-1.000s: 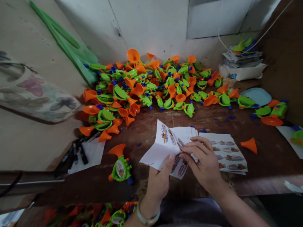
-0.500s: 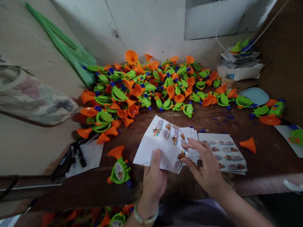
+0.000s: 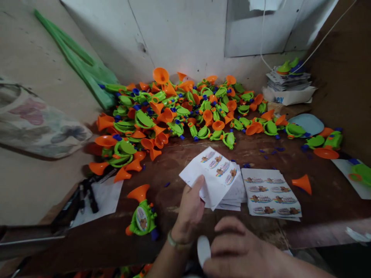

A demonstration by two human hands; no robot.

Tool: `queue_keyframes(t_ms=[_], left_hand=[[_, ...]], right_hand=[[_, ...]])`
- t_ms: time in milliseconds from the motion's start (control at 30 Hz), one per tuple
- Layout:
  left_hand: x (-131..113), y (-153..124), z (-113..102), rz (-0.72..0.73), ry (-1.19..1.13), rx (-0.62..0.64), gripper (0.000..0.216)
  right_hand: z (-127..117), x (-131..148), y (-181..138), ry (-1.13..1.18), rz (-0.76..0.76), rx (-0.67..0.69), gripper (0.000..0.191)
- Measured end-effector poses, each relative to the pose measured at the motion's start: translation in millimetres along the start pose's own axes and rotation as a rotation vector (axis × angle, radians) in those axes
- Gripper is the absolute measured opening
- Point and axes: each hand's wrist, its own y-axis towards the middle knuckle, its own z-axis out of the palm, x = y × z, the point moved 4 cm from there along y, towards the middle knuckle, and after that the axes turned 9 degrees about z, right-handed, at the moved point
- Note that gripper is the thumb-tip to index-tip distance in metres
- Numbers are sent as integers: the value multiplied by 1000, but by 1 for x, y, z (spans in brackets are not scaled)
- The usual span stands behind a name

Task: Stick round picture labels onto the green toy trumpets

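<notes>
My left hand pinches a white sticker sheet by its lower left corner and holds it tilted above a stack of used sheets. My right hand is low and close to the camera, its fingers closed on a small white oval sticker. A second stack of sticker sheets lies flat to the right. A green toy horn with an orange bell lies left of my left hand, a sticker on its side.
A large pile of green and orange toy horns fills the back of the brown table. A loose orange cone, a blue plate, a paper stack on a white box and a green bag are around.
My right hand has pulled back from the sheet toward me with a small white sticker. My left hand has lowered and flattened the sheet over the stack.
</notes>
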Motion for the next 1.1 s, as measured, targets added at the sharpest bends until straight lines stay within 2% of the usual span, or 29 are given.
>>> queue_keyframes(t_ms=[33,67,133,200,267,300,400,467,600,733,867,1000,1100], left_hand=[[3,8,-1,6,34,35,57],[5,15,-2,22,73,62,59],[7,27,-7,97,149,62,73],[5,34,-15,217,215,1,96],[2,34,-21,332,271,-57,108],[1,33,-23,391,319,-62,105],[1,25,-26,560,552,21,80],[6,20,-27,644,687,88,65],[13,12,-32,709,725,130,55],[19,3,-32,681,733,219,56],[22,-6,-34,652,688,258,54],[11,-5,-40,569,457,176,47],[-8,2,-41,541,359,70,43]], right_hand=[[-1,-6,2,33,8,49,18],[-6,-20,6,6,66,32,22],[-25,-74,19,-194,373,-251,37],[-37,-139,35,-387,623,-355,67],[-38,-198,53,-442,708,-339,87],[-35,-223,61,-463,737,-322,92],[-22,-268,70,-506,812,-249,97],[-15,-279,68,-530,850,-221,97],[-17,-285,71,-557,847,-240,100],[-25,-296,104,-514,803,-282,98],[-28,-307,145,-418,781,-334,102],[-43,-291,166,-320,717,-420,98],[-61,-254,161,-263,646,-505,103]])
